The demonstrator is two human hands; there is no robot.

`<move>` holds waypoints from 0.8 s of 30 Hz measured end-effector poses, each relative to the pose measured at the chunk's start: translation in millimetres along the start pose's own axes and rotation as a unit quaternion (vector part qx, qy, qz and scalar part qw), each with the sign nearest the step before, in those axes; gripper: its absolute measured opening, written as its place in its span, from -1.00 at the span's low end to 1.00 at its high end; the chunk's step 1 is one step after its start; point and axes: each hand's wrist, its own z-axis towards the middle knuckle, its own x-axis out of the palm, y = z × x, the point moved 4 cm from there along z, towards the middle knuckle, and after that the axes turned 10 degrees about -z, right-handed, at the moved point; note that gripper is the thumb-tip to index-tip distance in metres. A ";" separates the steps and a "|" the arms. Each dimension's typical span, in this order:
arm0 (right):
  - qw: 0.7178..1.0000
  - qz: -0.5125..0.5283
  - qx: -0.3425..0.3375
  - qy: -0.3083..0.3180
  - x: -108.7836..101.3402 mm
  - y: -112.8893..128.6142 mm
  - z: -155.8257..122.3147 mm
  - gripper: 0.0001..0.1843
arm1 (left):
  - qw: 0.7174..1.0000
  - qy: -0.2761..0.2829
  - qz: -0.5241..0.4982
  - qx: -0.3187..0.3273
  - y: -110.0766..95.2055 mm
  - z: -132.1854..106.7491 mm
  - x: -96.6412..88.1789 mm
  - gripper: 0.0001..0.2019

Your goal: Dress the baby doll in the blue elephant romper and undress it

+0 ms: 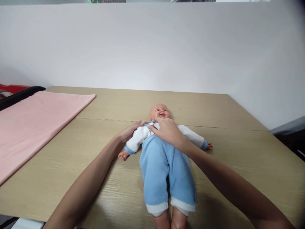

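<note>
A baby doll (162, 162) lies on its back on the wooden table, head away from me and arms spread out. It wears a white top (193, 135) with blue cuffs and fluffy light blue trousers with white hems. My right hand (168, 130) reaches across its chest, thumb and fingers closed on the top near the collar, just below the chin. At the shoulder on the left side, my left hand (132, 129) has its fingertips on the blue-edged collar (148, 124). The sleeve hides part of that hand, and my right hand covers much of the doll's chest.
A pink cloth (45, 124) is spread flat along the table's left side. Behind it are a black curved edge (26, 93) and something red (14, 88). A white partition (152, 47) stands behind the table (95, 178). Dark objects sit beyond the right edge.
</note>
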 end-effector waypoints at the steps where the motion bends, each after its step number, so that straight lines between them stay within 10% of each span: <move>1: 1.000 -0.005 0.003 -0.002 0.2 1.1 0.6 -0.63 | 1.000 0.017 0.015 -0.010 -8.2 0.8 -1.9 -0.60; 9: 0.994 -0.056 0.093 -0.014 0.9 -3.3 4.5 -0.50 | 0.946 0.066 0.300 -0.100 -57.3 -18.7 -32.5 -0.48; 24: 0.989 0.136 0.033 0.053 -3.9 -71.9 -32.2 -0.42 | 0.944 0.053 0.323 -0.052 -53.3 -13.0 -33.3 -0.51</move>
